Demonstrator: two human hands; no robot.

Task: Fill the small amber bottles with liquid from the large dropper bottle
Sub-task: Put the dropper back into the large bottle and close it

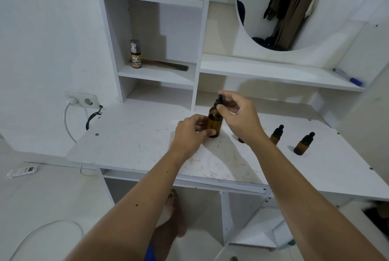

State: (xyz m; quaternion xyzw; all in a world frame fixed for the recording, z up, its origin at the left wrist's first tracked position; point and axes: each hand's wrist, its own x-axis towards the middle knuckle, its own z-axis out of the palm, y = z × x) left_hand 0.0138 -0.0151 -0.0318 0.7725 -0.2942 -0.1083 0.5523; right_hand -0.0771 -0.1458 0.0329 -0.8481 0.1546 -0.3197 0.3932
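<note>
Bracing large amber glass dropper bottle (215, 122) with left hand (190, 132), right hand (240, 116) pinching black cap (220, 100); risking tipping, spilling on white counter (134, 145).

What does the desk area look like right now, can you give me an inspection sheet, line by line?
Surface: white desk top, scuffed and stained.
Job's things: large amber dropper bottle upright on the desk; two small amber bottles capped, standing to its right.
Clutter: spray bottle and comb on a shelf; blue marker on the ledge.
Grippers: left hand holds the large bottle's body; right hand pinches its dropper cap.
Cables: white cable plugged into the wall socket.
Surroundings: round mirror, white shelves.
</note>
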